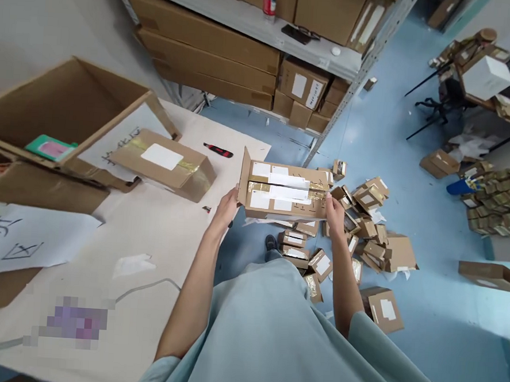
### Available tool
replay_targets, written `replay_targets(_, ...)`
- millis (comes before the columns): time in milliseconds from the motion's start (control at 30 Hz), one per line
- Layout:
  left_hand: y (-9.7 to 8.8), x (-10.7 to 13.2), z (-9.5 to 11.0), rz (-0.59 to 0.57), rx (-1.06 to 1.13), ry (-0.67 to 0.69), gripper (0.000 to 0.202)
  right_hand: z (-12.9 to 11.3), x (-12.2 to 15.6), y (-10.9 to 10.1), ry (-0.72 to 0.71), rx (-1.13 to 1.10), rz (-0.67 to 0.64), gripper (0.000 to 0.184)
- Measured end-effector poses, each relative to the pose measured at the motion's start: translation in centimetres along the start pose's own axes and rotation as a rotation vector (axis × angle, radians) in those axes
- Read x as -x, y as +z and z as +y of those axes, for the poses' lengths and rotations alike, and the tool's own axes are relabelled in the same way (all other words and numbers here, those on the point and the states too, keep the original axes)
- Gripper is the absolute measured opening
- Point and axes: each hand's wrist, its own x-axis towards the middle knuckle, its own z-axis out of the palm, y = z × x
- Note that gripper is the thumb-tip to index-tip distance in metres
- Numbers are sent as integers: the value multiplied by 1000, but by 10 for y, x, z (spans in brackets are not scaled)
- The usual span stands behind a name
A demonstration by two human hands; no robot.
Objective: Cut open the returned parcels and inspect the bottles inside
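Note:
Between my two hands I hold a long cardboard box (pixel 286 207) out over the floor, beyond the table's right edge. White labels and shiny tape cover its top, and a flap stands up at its left end. My left hand (pixel 227 208) grips that left end, its fingers partly hidden behind the box. On the right end, my right hand (pixel 335 214) is closed with the thumb on the top edge. On the table, to the left of my left hand, lies a taped cardboard box (pixel 186 181) with a white label. A red and black box cutter (pixel 218 150) lies near it.
A large open carton (pixel 112 119) stands on the white table (pixel 144 305), with a paper sheet (pixel 31 238) in front. Metal shelving (pixel 231 11) holding boxes is ahead. Several small cartons (pixel 367 227) litter the floor at right. A cable (pixel 145 287) crosses the table.

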Motion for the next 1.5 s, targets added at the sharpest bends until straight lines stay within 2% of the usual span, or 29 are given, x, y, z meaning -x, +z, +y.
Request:
replay_targets(200, 104, -85, -2, -175, -1, -46, 79, 56, -75, -44, 95, -62, 124, 69)
replay_targets(300, 148, -118, -11, -267, -21, -33, 79, 80, -108, -63, 103, -23, 154, 72)
replay_targets(400, 173, -138, -27, -295, -85, -57, 75, 106, -130, -74, 144, 76, 249, 90)
replay_targets(467, 176, -143, -40, -272, -104, -94, 71, 123, -139, -74, 184, 152, 297, 101)
replay_targets(533, 168, -141, -53, -235, -103, -138, 69, 139, -145, -66, 190, 182, 272, 104)
replay_targets(633, 139, -131, -70, -132, -105, -212, 67, 155, -150, -38, 150, 138, 103, 96)
replay_targets(733, 100, -114, -83, 14, -78, -266, 71, 160, -155, 9, 148, 86, -110, 87)
replay_targets(833, 61, -88, -93, 179, -19, -302, 76, 151, -157, 63, 143, 61, -324, 87)
replay_targets(933, 26, -57, -101, 354, 45, -337, 80, 127, -156, 121, 85, 64, -553, 85)
replay_targets(1033, -4, -21, -109, 507, 112, -350, 91, 94, -145, 177, -5, 73, -729, 74)
replay_targets(1133, -30, 15, -116, 642, 180, -352, 101, 56, -122, 229, -96, 64, -864, 67)
replay_targets(1267, -66, 56, -124, 786, 272, -333, 97, 8, -80, 288, -183, 46, -1010, 65)
replay_targets(1367, -93, 81, -131, 867, 334, -304, 90, -26, -52, 324, -260, 66, -1054, 65)
replay_targets(1500, -124, 103, -138, 953, 400, -270, 75, -69, -33, 366, -479, 172, -903, 73)
